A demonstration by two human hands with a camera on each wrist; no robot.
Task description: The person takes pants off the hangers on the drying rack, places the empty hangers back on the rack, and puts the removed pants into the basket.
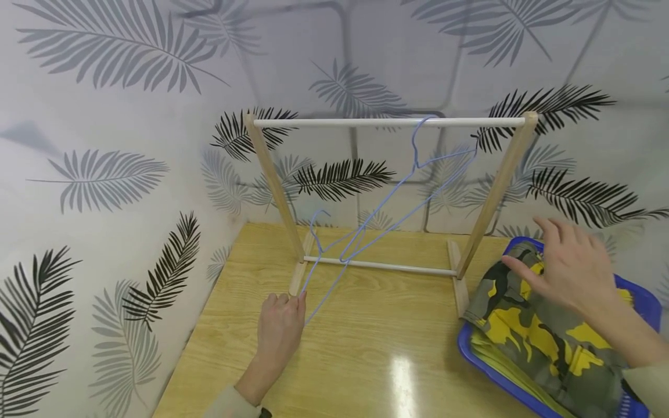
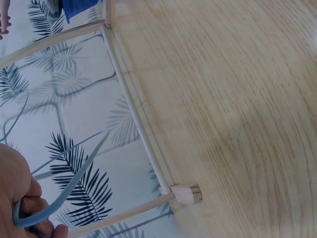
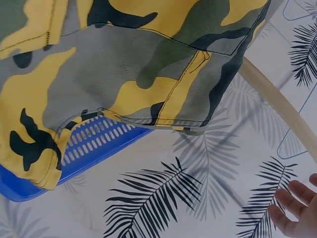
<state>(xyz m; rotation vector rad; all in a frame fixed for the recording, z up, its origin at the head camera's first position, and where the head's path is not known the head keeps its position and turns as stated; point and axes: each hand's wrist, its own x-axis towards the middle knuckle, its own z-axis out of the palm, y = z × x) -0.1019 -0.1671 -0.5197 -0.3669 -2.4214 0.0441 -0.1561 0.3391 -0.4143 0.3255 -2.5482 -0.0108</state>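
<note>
My left hand grips one end of a blue clothes hanger, whose hook points up near the rack's left post. In the left wrist view the curled fingers wrap the hanger's bar. A second blue hanger hangs by its hook from the rack's top rail. Over the blue basket my right hand is held with fingers spread and nothing in it. Beneath it lies a camouflage garment in yellow, grey and black, draped over the basket's edge.
The wooden rack stands at the back of the wood-grain table, with a lower rail between its feet. Yellow-green cloth shows under the camouflage garment. Leaf-patterned wall covering rises behind and to the left.
</note>
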